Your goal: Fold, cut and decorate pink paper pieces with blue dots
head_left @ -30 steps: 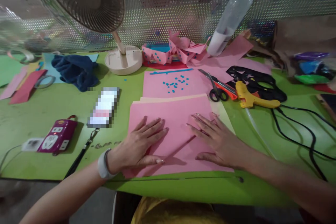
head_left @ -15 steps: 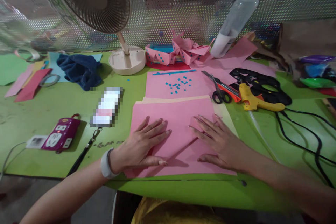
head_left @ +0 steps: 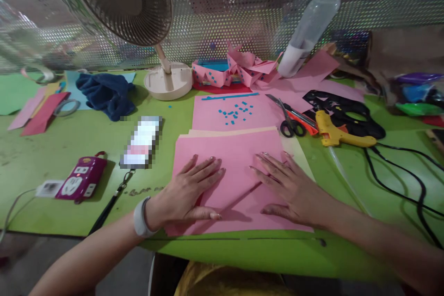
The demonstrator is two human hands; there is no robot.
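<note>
Both palms lie flat on a pink sheet of paper (head_left: 232, 148) near the table's front edge. My left hand (head_left: 192, 189) rests on its left half with fingers spread, holding nothing. On the right half my right hand (head_left: 287, 189) is also spread, its fingertips pointing up and inward. A dark diagonal line, a crease or shadow, runs between the hands. Cream paper (head_left: 301, 157) shows beneath. Beyond it, small blue paper bits (head_left: 236, 113) and a thin blue strip (head_left: 231, 96) lie on another pink sheet (head_left: 204, 115).
Scissors (head_left: 291, 127), a red cutter (head_left: 305, 122) and a yellow glue gun (head_left: 333, 132) lie to the right, with black cables (head_left: 412, 180). Folded pink paper pieces (head_left: 239, 67), a fan (head_left: 168, 81) and a bottle (head_left: 308, 37) stand behind. A phone (head_left: 142, 141) and purple power strip (head_left: 81, 178) are left.
</note>
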